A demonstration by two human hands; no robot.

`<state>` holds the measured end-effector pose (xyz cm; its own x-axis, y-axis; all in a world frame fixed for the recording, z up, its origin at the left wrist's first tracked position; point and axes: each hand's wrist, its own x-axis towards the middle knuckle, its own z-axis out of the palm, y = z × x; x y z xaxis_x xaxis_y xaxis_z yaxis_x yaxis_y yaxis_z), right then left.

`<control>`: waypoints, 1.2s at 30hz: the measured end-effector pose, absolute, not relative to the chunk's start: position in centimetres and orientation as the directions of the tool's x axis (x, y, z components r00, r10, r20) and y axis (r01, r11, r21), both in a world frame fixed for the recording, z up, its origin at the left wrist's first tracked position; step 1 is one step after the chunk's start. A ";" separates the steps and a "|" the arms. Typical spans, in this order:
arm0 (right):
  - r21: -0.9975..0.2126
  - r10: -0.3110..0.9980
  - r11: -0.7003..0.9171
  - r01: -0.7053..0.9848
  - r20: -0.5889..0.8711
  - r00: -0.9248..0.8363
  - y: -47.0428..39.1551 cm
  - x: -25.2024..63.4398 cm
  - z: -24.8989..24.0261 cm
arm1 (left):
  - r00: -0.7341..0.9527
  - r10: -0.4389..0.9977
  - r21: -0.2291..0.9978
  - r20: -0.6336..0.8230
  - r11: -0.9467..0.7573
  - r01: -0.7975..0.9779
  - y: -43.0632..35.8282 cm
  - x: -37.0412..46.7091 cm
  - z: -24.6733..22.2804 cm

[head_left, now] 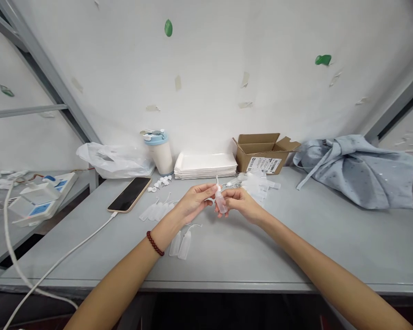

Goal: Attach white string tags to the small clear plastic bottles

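Forearms (124,270) cross the table edge (227,286), hands (195,200) (243,204) holding a bottle (221,203) well inside.

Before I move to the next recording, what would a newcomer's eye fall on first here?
Probably the small bottle at mid-picture, slightly tilted, with the left hand near its top and the right hand at its body. Next, the crumpled pale blue cloth toward the right end of the table, and the dark-screened phone on the left. Above, green scraps stand out on the white wall.

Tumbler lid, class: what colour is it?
The tumbler lid is light blue, as the head view shows.
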<state>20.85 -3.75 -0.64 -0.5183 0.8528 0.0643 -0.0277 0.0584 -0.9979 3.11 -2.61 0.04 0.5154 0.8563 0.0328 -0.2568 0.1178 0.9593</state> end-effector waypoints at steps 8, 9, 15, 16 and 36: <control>-0.994 0.880 0.008 -0.113 0.061 -0.471 -3.7 20.6 -0.7 | 0.444 0.893 0.981 0.065 0.023 -0.191 -2.8 3.3 0.0; -0.992 0.879 -0.002 -0.127 0.059 -0.473 -3.7 20.6 -0.7 | 0.443 0.894 0.981 0.067 0.023 -0.194 -2.8 3.4 0.0; -0.961 0.862 -0.107 -0.256 0.039 -0.505 -4.0 20.4 -0.4 | 0.504 0.861 0.968 0.074 0.059 -0.244 -3.3 3.8 0.3; -0.952 0.852 -0.133 -0.276 0.033 -0.523 -4.1 20.3 -0.3 | 0.513 0.855 0.965 0.075 0.066 -0.252 -3.4 3.8 0.3; -0.984 0.863 -0.117 -0.134 -0.033 -0.505 -4.4 20.8 0.2 | 0.404 0.868 0.917 0.290 -0.373 0.141 -3.1 2.8 1.2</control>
<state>20.85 -4.44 0.21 -0.5046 0.8627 -0.0335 -0.1342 -0.1167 -0.9841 2.79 -3.07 1.15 0.4039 0.8676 0.2902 0.1413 -0.3725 0.9172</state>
